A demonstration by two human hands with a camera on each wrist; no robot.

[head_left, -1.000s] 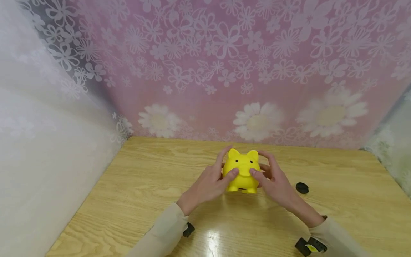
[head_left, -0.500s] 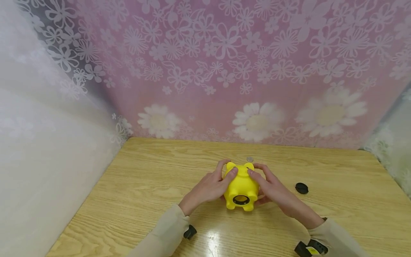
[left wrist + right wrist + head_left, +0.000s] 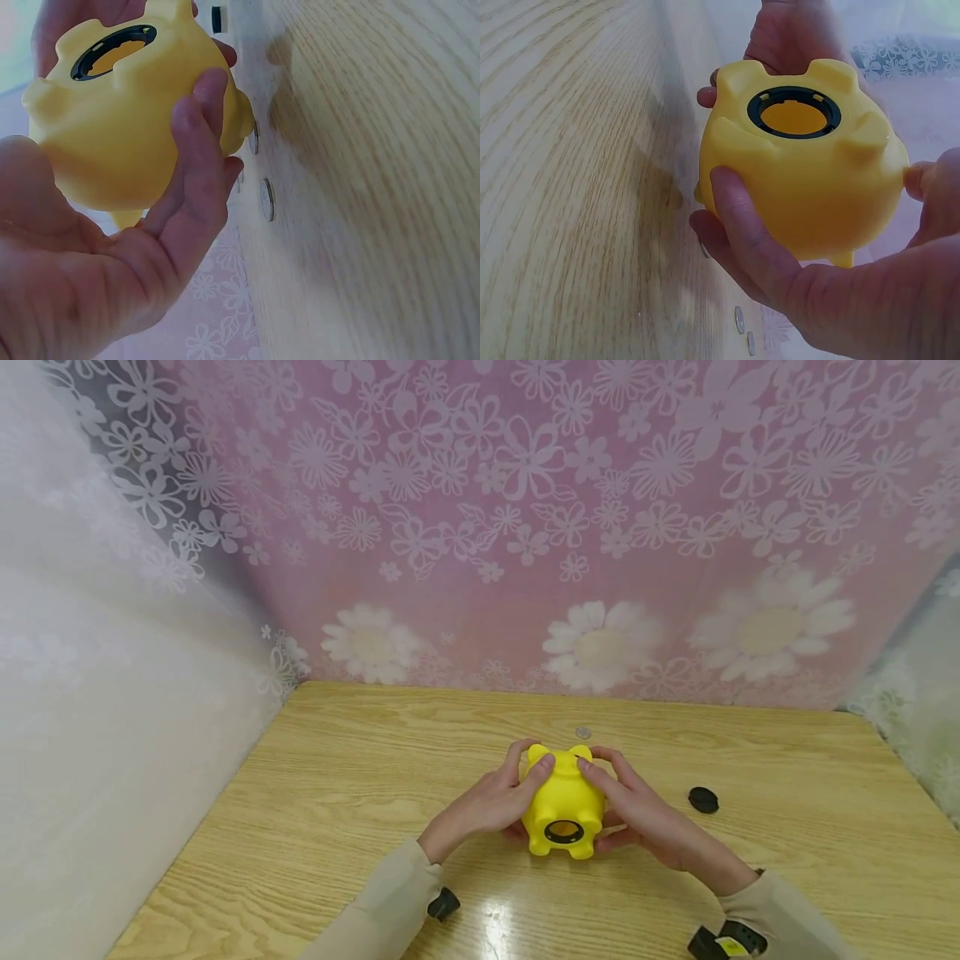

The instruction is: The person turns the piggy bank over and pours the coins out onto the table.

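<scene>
A yellow piggy bank (image 3: 564,797) is held between both hands, tipped so its feet and underside face me. Its belly has a round hole with a black ring (image 3: 794,112), uncovered. My left hand (image 3: 491,797) grips one side, thumb on the front near the snout, fingers curled behind. On the other side my right hand (image 3: 645,810) holds it the same way, with fingertips spread under the body. In the left wrist view a coin (image 3: 268,199) lies on the table close by the pig. Another coin (image 3: 583,732) lies beyond its ears in the head view.
A round black cap (image 3: 703,800) lies on the wooden table (image 3: 360,760) to the right of my right hand. Flowered pink fabric (image 3: 465,568) stands behind the table. Both wrists wear black straps with small devices (image 3: 444,903).
The piggy bank has tilted back and come lower and nearer, turning its underside hole toward me. A coin behind it has come into view. Both hands keep their grip.
</scene>
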